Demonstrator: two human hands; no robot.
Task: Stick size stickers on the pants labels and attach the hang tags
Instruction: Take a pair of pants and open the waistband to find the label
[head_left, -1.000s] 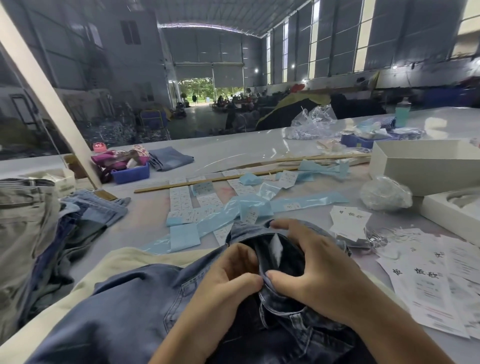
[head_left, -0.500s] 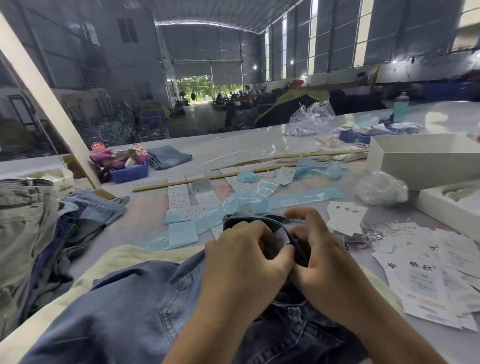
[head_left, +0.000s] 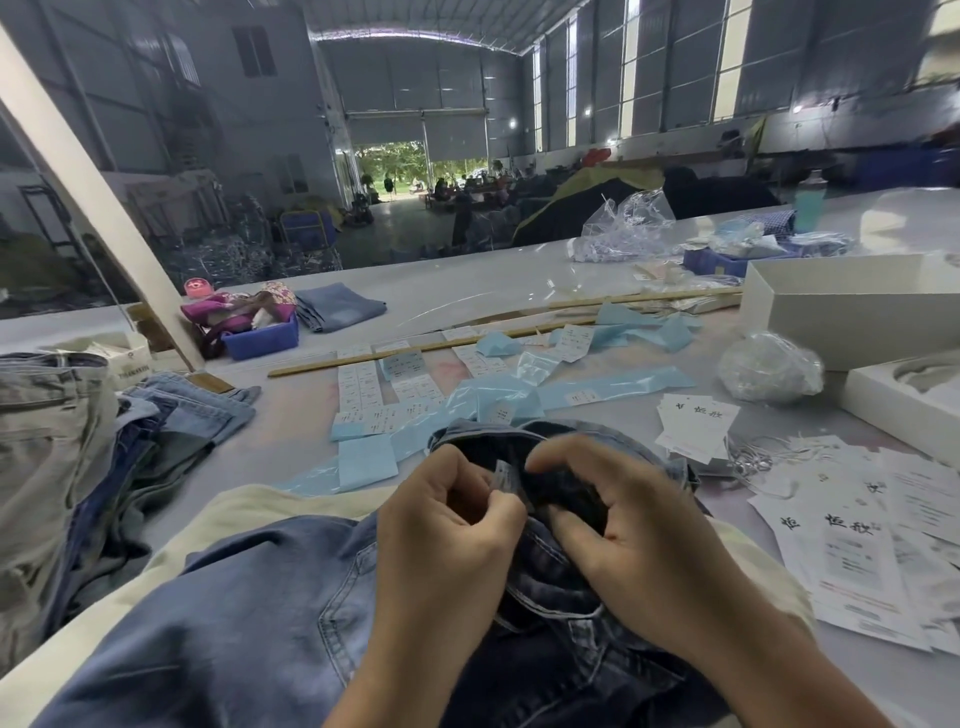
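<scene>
Pants label (head_left: 505, 477) pinched by L hand (head_left: 447, 525), R hand (head_left: 618, 525) gripping jeans (head_left: 249, 613) waistband, hang tags (head_left: 693, 423) nearby

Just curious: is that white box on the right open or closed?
Open: the white box has no lid on, and its inner walls show.

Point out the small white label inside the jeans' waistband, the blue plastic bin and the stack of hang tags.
white label (head_left: 505, 475), head view, on its upper half.
blue plastic bin (head_left: 262, 339), head view, on its front wall.
hang tags (head_left: 693, 423), head view, on the top tag's face.
</scene>
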